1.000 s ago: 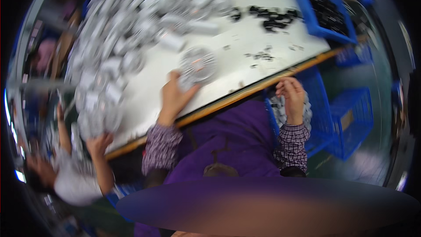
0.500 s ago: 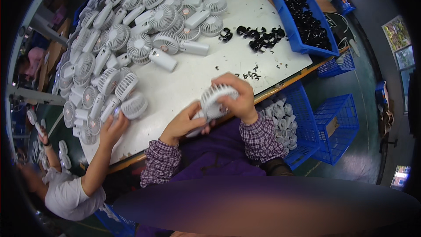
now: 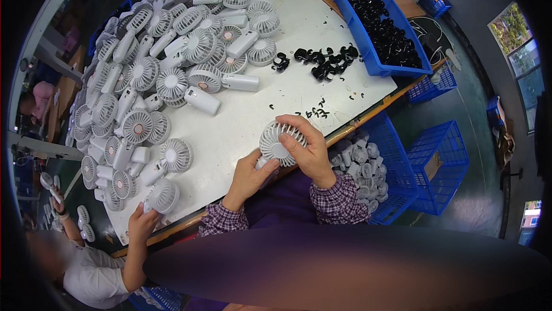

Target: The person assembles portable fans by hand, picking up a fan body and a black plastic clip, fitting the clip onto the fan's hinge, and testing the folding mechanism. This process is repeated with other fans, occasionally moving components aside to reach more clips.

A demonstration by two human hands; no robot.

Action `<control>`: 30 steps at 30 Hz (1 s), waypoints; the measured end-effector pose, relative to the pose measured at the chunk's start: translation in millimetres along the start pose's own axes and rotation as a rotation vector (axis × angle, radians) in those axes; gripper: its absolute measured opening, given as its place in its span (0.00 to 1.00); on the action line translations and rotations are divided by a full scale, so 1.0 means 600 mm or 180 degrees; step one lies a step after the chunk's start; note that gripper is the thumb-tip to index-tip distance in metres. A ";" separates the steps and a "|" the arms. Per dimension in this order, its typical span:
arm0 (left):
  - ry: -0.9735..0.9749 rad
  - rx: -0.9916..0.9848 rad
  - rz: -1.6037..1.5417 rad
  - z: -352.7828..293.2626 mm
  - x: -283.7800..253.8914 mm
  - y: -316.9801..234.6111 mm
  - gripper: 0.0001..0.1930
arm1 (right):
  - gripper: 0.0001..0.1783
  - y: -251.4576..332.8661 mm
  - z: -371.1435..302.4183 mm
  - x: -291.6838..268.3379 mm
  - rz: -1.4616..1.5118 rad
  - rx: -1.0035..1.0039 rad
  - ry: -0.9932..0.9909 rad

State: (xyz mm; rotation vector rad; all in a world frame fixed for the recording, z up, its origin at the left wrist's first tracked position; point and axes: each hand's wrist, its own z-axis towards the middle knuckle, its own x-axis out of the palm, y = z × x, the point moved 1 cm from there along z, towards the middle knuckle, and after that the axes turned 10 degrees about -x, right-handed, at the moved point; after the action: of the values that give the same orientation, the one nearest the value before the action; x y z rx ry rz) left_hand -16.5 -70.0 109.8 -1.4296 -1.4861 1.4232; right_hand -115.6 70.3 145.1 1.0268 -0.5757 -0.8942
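Note:
Over the near edge of the white table [image 3: 230, 130], both my hands are closed on one white handheld fan [image 3: 275, 147]. My left hand [image 3: 247, 179] grips it low on the left, where its handle is mostly hidden by my fingers. My right hand [image 3: 310, 153] wraps the right side of the round grille, thumb on the front and fingers over the top rim. The grille faces up toward me. Just beyond it lie small black pieces [image 3: 319, 112] on the tabletop.
A big heap of white handheld fans [image 3: 172, 84] covers the table's left side. Curved black parts [image 3: 330, 61] lie near a blue tray [image 3: 376, 68] full of more. Blue crates [image 3: 440, 167] stand at right, one holding fans [image 3: 368, 173]. At left, a co-worker's hand [image 3: 141, 223] holds a fan.
The fan in my hands has turned, its grille now facing up. The co-worker has drawn a fan from the heap toward the table edge. The whole view has shifted slightly.

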 end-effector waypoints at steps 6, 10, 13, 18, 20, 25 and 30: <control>-0.0104 -0.0976 -0.1202 -0.007 -0.001 0.015 0.16 | 0.17 -0.081 0.026 0.007 0.0932 0.0795 0.0324; 0.0193 -0.1154 -0.1812 0.002 -0.037 0.028 0.14 | 0.12 -0.142 0.115 -0.059 -0.1085 -0.0092 0.0039; 0.0139 -0.0872 -0.2219 -0.002 -0.047 0.030 0.14 | 0.11 -0.200 0.183 -0.093 -0.2565 -0.0333 0.0175; 0.0097 -0.0452 -0.2084 -0.001 -0.064 0.036 0.14 | 0.09 -0.239 0.213 -0.090 -0.3289 -0.0503 0.0639; -0.0059 -0.0434 -0.2086 0.000 -0.071 0.035 0.15 | 0.07 -0.230 0.208 -0.083 -0.3209 -0.0508 0.0601; -0.0355 -0.0205 -0.1252 0.024 -0.076 0.035 0.16 | 0.05 -0.098 0.150 -0.059 -0.1338 0.0575 0.1360; -0.0622 0.0702 -0.0107 0.013 -0.064 0.020 0.23 | 0.05 0.014 0.078 0.034 -0.0216 0.0931 0.2315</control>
State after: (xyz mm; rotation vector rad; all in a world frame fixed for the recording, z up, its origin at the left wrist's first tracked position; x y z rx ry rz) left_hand -12.4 -110.4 105.6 -1.1539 -1.4104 1.6878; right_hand -137.5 32.4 172.7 1.5408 -0.0514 -0.4409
